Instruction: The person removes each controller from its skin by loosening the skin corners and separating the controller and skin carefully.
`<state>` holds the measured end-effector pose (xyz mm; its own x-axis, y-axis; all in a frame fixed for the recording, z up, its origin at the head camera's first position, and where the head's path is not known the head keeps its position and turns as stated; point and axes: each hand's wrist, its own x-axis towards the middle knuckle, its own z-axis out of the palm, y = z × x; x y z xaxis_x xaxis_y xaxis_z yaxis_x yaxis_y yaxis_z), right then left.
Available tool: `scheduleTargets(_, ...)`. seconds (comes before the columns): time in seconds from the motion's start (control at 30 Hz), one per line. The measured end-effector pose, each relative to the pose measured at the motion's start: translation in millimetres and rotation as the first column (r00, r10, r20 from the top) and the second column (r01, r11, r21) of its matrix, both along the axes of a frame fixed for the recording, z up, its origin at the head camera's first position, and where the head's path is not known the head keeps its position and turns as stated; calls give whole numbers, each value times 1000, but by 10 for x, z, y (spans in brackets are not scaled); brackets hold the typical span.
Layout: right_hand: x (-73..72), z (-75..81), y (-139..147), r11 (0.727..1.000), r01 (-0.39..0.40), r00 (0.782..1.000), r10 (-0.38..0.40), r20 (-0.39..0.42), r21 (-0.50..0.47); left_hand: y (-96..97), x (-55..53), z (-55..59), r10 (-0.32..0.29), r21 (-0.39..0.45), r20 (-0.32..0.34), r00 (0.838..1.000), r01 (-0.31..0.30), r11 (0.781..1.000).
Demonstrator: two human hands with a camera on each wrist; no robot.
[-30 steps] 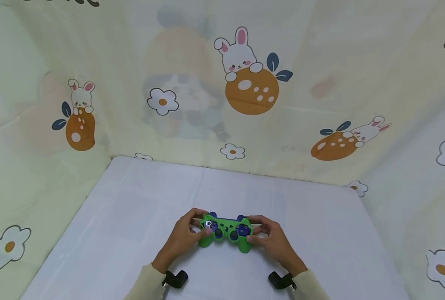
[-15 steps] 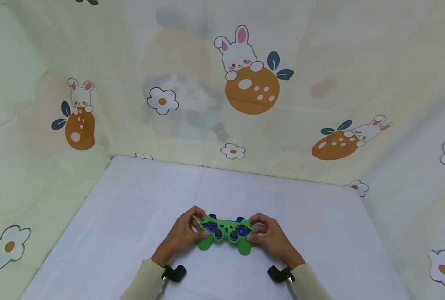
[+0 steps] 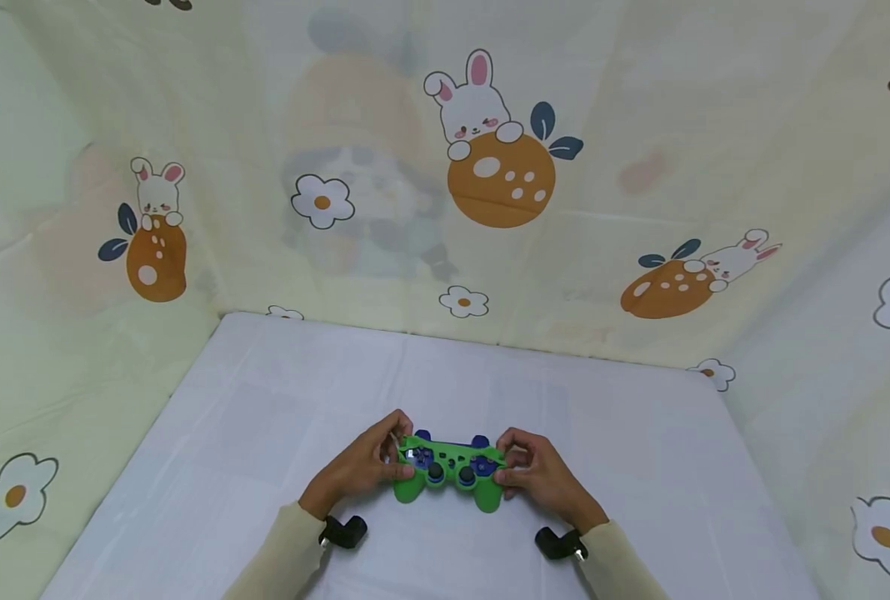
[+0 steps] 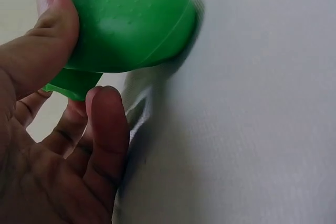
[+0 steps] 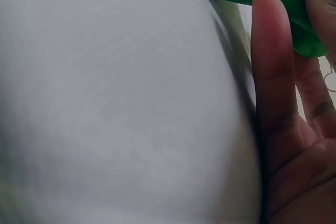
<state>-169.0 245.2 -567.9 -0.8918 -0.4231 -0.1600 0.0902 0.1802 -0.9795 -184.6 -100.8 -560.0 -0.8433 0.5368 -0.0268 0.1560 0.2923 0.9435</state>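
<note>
**Green controller (image 3: 452, 467) held at both ends**

Nearest, two black wrist cameras (image 3: 346, 532) (image 3: 559, 543) sit on the controller's near side. The left hand (image 3: 358, 467) pinches the controller's left end, the right hand (image 3: 553, 482) its right end, thumbs on top; at least one finger of each looks loose. Even pressure from both sides, clear of the sticks (image 3: 466, 476), should keep it steady. Below the controller lies the white tabletop (image 3: 625, 475); contact is unclear. No container shows. Beyond the controller rises a rabbit-print cloth (image 3: 565, 283).
</note>
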Motion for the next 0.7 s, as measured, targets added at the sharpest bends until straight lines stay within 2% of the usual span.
scheduleTargets(0.07, 10, -7, 7, 1000, 3, 1000, -3, -2, -2, 2, -4, -3, -13, 4, -2, 1000, 13, 1000)
scheduleTargets(0.2, 28, -12, 7, 1000, 19, 1000, -19, -25, 16, 21, 15, -30, 1, -12, -57, 998, -2, 1000)
scheduleTargets(0.33, 36, -10, 8, 997, 53, 998, -51, -40, 52, 74, 41, -66, 68, -22, -95, 993, -71, 997)
scheduleTargets(0.43, 41, -15, 12, 988, 102, 994, -97, -50, 116, 123, 61, -73, 140, -29, -89, 986, -143, 989)
scheduleTargets(0.5, 50, -11, 9, 972, 148, 987, -133, -95, 184, 152, 79, -58, 187, -49, -95, 978, -192, 980)
scheduleTargets(0.6, 73, 24, -8, 932, 226, 965, -175, -196, 285, 185, 118, -7, 255, -92, -118, 960, -266, 960)
scheduleTargets(0.7, 89, 99, -47, 900, 284, 939, -191, -285, 332, 234, 151, 71, 298, -103, -148, 943, -314, 944)
